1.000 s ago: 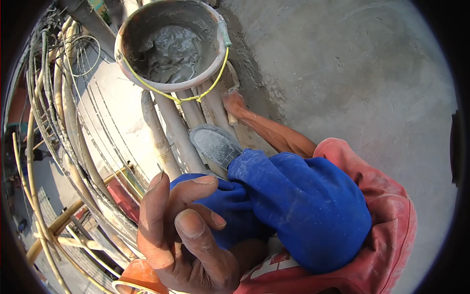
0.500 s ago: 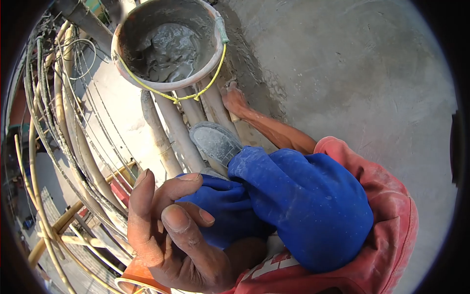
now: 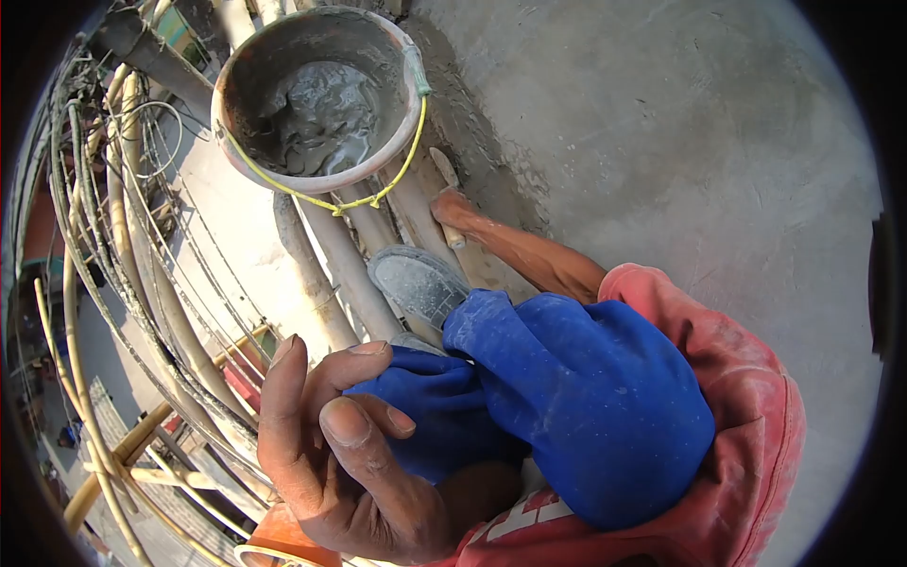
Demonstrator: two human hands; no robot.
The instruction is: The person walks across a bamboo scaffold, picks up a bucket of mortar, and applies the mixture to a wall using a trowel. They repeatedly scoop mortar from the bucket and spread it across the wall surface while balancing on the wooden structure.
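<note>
My left hand (image 3: 354, 454) is close to the camera at the lower left, its fingers loosely curled and apart, with nothing in it. Farther up, my right hand (image 3: 453, 208) is closed around a tool (image 3: 444, 168); a pale end of its handle (image 3: 455, 238) sticks out below the fist. The rest of the tool is hard to make out. Just above and left of that hand stands a round bucket (image 3: 225, 132) with a yellow handle, holding wet grey mortar (image 3: 331, 113). My blue-trousered knee (image 3: 595, 406) is bent between the two arms.
Bamboo poles (image 3: 326, 255) lie under the bucket and my shoe (image 3: 416, 279). A smooth grey cement surface (image 3: 680, 142) fills the right side. Bent rods and wires (image 3: 142, 274) crowd the left. An orange bucket (image 3: 288, 539) is at the bottom, partly behind my left hand.
My right hand has shifted slightly downward in view, and more of the tool shows above it. The mortar bucket appears slightly lower and farther left. My left hand keeps its loose curl.
</note>
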